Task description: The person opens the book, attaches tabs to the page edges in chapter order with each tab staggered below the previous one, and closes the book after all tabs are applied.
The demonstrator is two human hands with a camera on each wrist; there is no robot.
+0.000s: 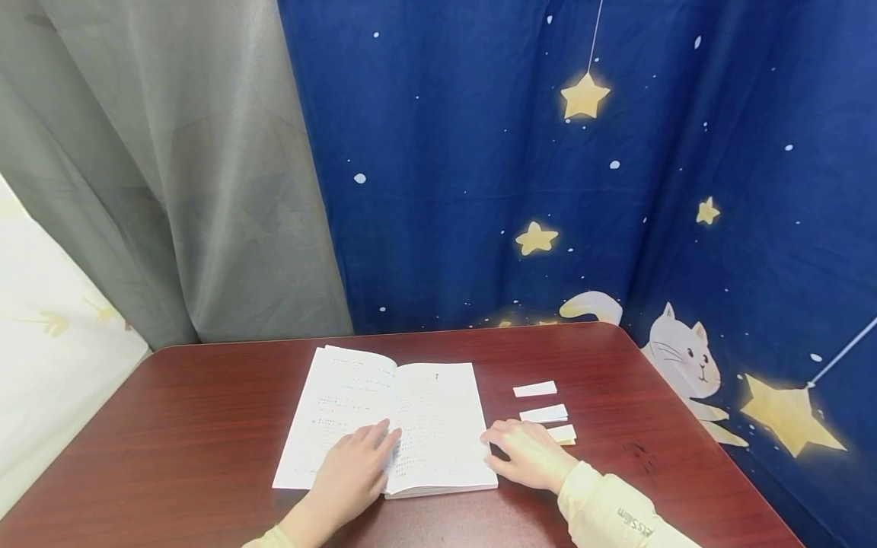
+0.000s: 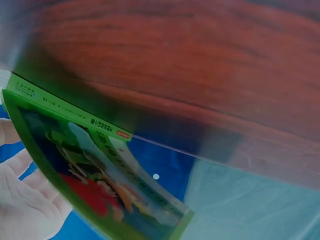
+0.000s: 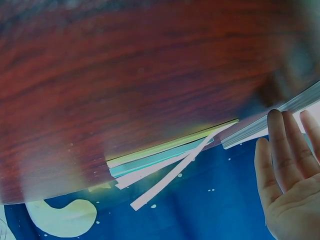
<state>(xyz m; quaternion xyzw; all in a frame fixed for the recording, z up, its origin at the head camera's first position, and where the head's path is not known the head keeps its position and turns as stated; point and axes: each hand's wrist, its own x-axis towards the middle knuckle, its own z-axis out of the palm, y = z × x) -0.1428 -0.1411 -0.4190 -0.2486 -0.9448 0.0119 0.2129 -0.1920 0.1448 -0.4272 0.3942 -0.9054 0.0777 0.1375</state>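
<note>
A thick book (image 1: 438, 426) lies open on the table, its pages printed with small text. My left hand (image 1: 352, 460) rests on the left page near the spine, fingers pointing up the page. In the left wrist view the book's green cover (image 2: 95, 170) shows a colourful picture, with the left hand beyond it. At the right page's edge is my right hand (image 1: 527, 453), its fingertips right at the pages. The right wrist view shows its fingers (image 3: 287, 150) extended with nothing between them. Close beside that hand lie narrow sticky-note pads (image 1: 544, 413).
The reddish-brown table (image 1: 171, 434) extends around the book, with dark marks (image 1: 640, 454) on its right part. In the right wrist view, yellow, blue and pink pad edges show, and a pink strip (image 3: 155, 191) angles away. Blue starry curtain (image 1: 445, 190) and grey curtain (image 1: 240, 190) hang behind.
</note>
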